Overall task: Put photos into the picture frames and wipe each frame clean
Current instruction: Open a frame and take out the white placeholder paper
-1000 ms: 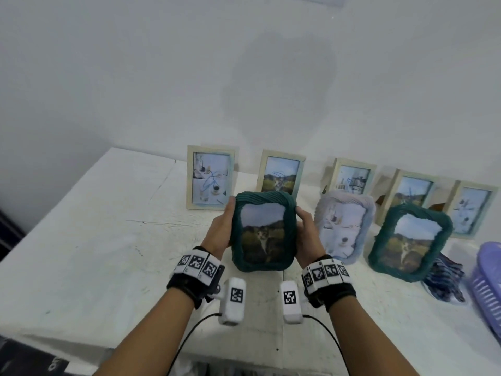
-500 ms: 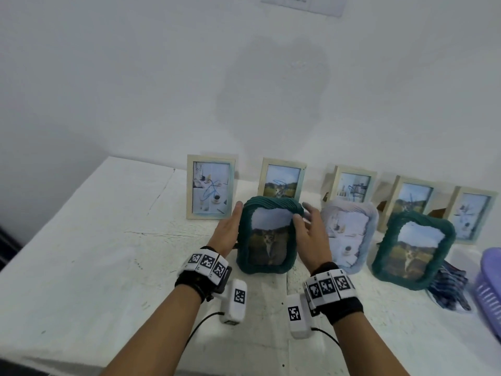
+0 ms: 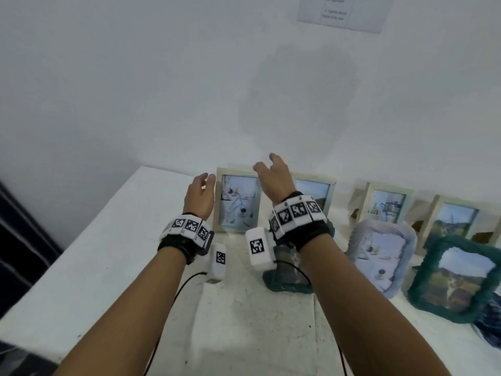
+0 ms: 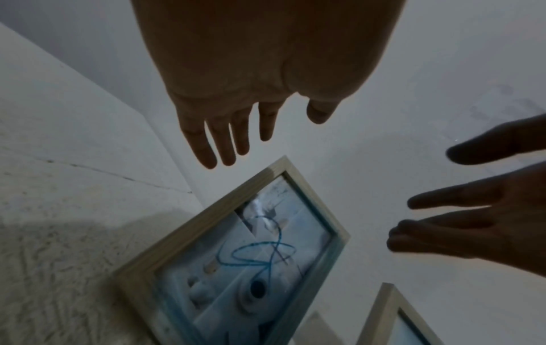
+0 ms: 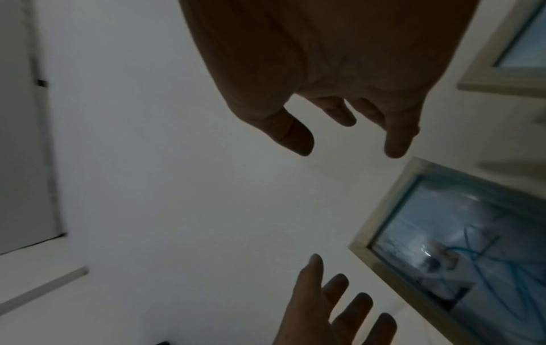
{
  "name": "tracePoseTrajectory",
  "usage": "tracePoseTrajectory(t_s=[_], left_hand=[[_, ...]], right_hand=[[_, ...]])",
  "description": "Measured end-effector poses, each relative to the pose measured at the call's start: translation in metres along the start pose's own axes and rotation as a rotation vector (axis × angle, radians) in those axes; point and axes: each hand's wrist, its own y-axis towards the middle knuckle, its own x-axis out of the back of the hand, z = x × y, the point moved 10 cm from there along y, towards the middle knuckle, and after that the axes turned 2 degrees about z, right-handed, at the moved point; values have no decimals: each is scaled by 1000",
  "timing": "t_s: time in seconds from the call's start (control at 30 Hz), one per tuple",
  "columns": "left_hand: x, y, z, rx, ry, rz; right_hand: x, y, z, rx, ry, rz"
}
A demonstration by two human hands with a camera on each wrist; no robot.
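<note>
**Both hands empty above the back row of frames**

Nothing was held by either grip. The left hand (image 3: pixel 199 195) was raised with its fingers (image 4: pixel 224 142) straight and spread, and the right hand (image 3: pixel 273 179) was lifted slightly higher, its fingers loosely extended; both palms were turned toward each other, apart, with only the wall seen between them in the wrist views. Such a posture was judged to suit a reach toward the next frame rather than a hold.

Just beyond and between the hands, the pale wooden frame (image 3: pixel 238 203) was stood upright along the back edge of the worktop (image 3: pixel 95 267), a photo already behind its glass and a blue scribble-like mark across it. More wooden frames were lined up to its right along the same edge, propped so their faces could be seen. In front of them, a dark green woven frame (image 3: pixel 287 280) was set upright, mostly hidden behind the right wrist, with a light blue woven frame (image 3: pixel 379 256) and a second green woven frame (image 3: pixel 455 278) beside it toward the right edge.
</note>
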Motion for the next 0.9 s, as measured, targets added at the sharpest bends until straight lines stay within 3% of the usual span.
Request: tracePoseTrajectory(t_s=[0.13, 0.23, 0.4, 0.5, 0.67, 0.77, 0.9], left_hand=[[-15, 13, 13, 110, 18, 110], [-27, 12, 14, 151, -35, 180], [-29, 7, 9, 127, -46, 193], [-13, 0, -2, 47, -18, 146], [24, -33, -69, -276, -81, 50], [32, -72, -103, -341, -172, 48], [17, -116, -109, -330, -191, 86]], right_hand=[[-16, 26, -17, -196, -87, 50], [-21, 35, -29, -255, -151, 51], [-29, 29, -34, -288, 29, 42], [-28, 30, -18, -195, 123, 21], [2, 9, 37, 98, 62, -102], [32, -34, 59, 252, 20, -179], [77, -94, 32, 227, 108, -246]])
